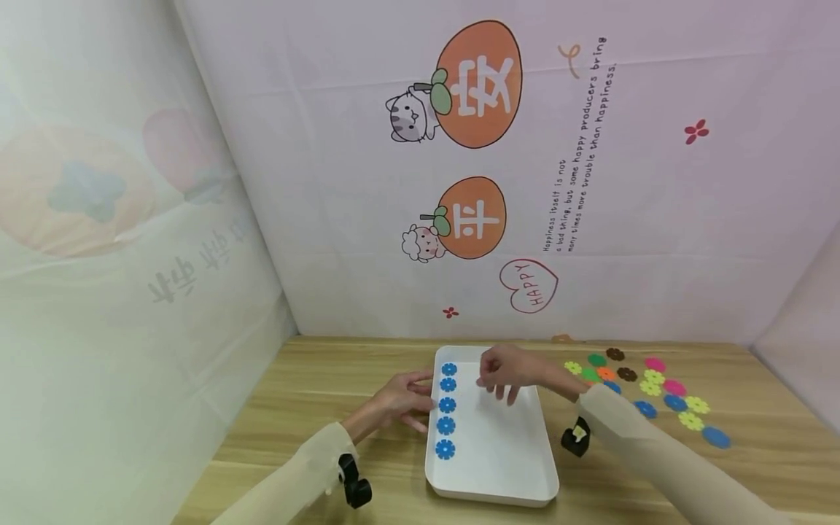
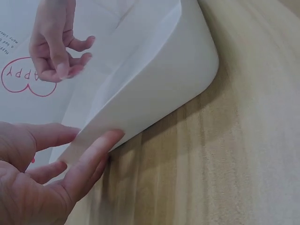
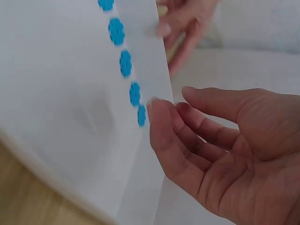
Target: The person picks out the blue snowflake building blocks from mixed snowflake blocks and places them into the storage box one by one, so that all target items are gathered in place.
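A white tray (image 1: 499,452) sits on the wooden counter (image 1: 315,394), its long side running away from the person. Five blue flowers (image 1: 447,405) lie in a straight line along the tray's left inner edge, evenly spaced and flat on the bottom.

The left hand (image 1: 400,401) rests against the outside of the tray's left wall, fingers (image 2: 89,159) straight and loosely spread, tips touching the wall (the left wrist view shows them laid on the white rim near a rounded corner). It grips nothing.

The right hand (image 1: 508,373) hovers above the far half of the tray, palm down, fingers (image 3: 164,126) relaxed and slightly bent, a little apart. It holds nothing that shows; in the right wrist view the fingertips hang close to the nearest blue flower, but whether they touch it I cannot tell.

To the right of the tray, well apart from it, a loose scatter of flowers (image 1: 656,390) lies on the counter: yellow-green, green, orange, brown, pink and blue, some touching their neighbours. A small black object (image 1: 575,437) sits at the right wrist, beside the tray's right wall, and another (image 1: 354,485) at the left wrist near the tray's near-left corner. Behind the counter hangs a pale backdrop (image 1: 479,146) with orange fruit, small animals and a "HAPPY" heart.
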`<move>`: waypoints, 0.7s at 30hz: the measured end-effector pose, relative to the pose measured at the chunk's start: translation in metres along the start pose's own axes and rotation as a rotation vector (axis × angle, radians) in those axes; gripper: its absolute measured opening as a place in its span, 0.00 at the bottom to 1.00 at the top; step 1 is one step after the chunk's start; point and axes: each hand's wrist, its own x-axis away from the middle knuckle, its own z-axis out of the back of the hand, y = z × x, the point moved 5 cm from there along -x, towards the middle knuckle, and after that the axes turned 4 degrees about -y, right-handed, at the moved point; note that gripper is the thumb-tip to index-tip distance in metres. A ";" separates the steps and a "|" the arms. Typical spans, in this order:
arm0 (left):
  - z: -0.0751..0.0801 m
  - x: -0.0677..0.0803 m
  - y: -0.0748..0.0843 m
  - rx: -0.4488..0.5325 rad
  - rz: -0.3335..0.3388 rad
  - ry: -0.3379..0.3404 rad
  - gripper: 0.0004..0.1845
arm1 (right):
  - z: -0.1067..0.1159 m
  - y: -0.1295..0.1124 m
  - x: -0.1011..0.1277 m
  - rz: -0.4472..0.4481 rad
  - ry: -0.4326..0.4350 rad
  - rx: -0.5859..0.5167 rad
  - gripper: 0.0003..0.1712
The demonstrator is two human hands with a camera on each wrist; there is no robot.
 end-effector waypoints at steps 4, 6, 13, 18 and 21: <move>-0.001 0.000 -0.003 -0.009 0.012 0.018 0.37 | 0.025 0.024 0.009 0.026 0.035 -0.025 0.08; -0.002 0.000 -0.003 -0.006 0.012 0.031 0.37 | 0.036 0.039 0.014 0.004 0.067 -0.037 0.09; -0.003 -0.001 -0.002 -0.019 -0.001 0.063 0.37 | 0.064 0.080 0.037 -0.120 0.169 -0.071 0.08; -0.004 -0.001 -0.001 0.002 -0.012 0.072 0.37 | 0.079 0.100 0.054 -0.191 0.242 -0.066 0.08; -0.004 -0.002 -0.002 0.009 -0.025 0.074 0.37 | 0.086 0.107 0.064 -0.206 0.277 -0.052 0.09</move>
